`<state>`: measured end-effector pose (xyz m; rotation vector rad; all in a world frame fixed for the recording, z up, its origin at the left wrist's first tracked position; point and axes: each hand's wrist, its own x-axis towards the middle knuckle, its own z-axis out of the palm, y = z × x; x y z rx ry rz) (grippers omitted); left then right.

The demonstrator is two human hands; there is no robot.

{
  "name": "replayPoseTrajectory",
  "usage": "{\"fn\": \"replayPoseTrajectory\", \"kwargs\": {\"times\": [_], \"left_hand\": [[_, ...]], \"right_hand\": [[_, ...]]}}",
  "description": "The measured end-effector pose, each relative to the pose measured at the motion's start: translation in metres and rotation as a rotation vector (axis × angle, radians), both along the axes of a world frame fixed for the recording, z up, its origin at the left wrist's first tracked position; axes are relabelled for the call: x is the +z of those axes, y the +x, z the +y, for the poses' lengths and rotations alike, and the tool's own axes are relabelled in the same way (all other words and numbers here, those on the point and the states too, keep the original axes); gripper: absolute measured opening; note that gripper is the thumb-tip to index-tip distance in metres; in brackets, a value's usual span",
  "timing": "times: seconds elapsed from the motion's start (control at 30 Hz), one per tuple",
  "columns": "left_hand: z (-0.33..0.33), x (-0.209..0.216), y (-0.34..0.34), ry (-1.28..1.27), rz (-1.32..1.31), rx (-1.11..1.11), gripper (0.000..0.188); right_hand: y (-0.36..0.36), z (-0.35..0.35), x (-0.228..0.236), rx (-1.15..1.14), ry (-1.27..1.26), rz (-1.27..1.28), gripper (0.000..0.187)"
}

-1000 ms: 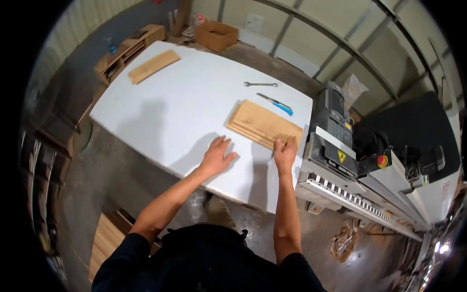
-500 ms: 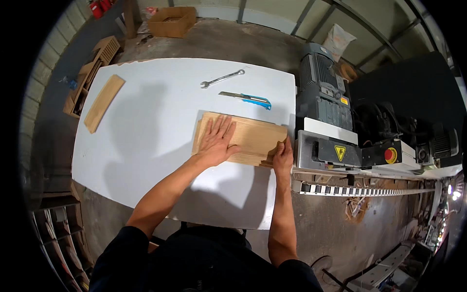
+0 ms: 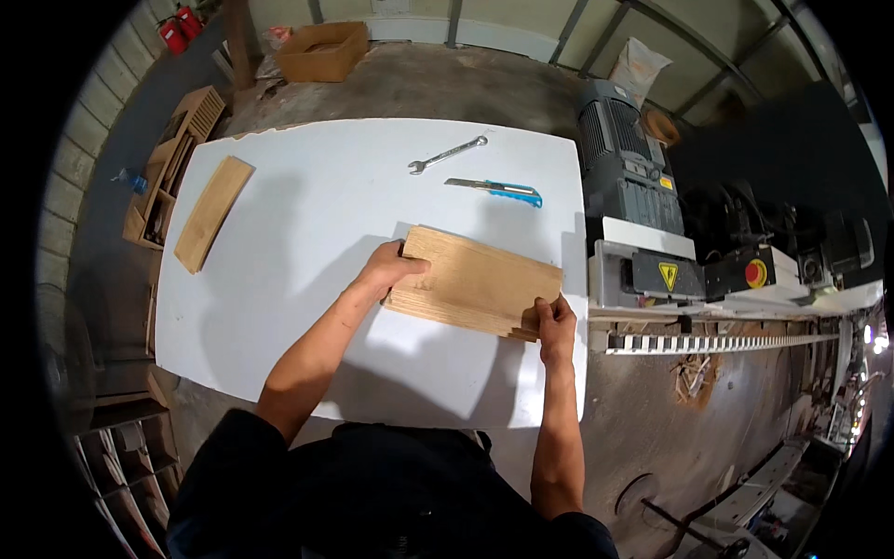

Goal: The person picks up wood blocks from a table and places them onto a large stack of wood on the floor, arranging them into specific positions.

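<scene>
A stack of light wooden boards [image 3: 480,279] is between my hands over the white table [image 3: 289,326]. My left hand [image 3: 393,265] grips its left end, thumb on the top face and fingers hidden beneath or behind. At the right end my right hand [image 3: 555,324] has its thumb on top and its fingers round the edge. Along the near side the layered edges of several boards show. Beyond the stack lie a blue utility knife [image 3: 503,190] with its blade out and a metal combination wrench [image 3: 447,156].
One separate wooden board [image 3: 213,214] lies at the table's left. A machine with a grey motor [image 3: 619,154] and a red stop button [image 3: 755,273] adjoins the right edge. A cardboard box [image 3: 322,53] stands on the floor beyond, and wooden crates [image 3: 177,168] stand at left.
My left hand has gone from lying flat on top of the stack to gripping its left end. The stack now sits more tilted, its right end nearer me. The view has shifted slightly.
</scene>
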<state>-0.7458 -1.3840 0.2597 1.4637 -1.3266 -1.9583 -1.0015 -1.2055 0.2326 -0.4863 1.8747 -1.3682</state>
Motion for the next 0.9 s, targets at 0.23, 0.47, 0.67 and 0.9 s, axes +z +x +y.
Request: {"fn": "replayPoseTrajectory", "kwargs": {"times": [0.23, 0.47, 0.67, 0.9], "left_hand": [[0.004, -0.01, 0.039, -0.064, 0.047, -0.093, 0.037], [0.027, 0.023, 0.072, -0.036, -0.073, -0.171, 0.035], [0.023, -0.004, 0.108, -0.14, -0.069, -0.143, 0.042], [0.038, -0.011, 0.102, -1.353, -0.643, -0.429, 0.073]], "right_hand": [[0.062, 0.034, 0.004, -0.098, -0.162, -0.051, 0.031], [0.108, 0.053, 0.004, 0.014, 0.282, 0.484, 0.044], [0.173, 0.028, -0.002, -0.032, 0.329, 1.259, 0.052], [0.207, 0.023, 0.0, 0.112, 0.144, 1.019, 0.062]]}}
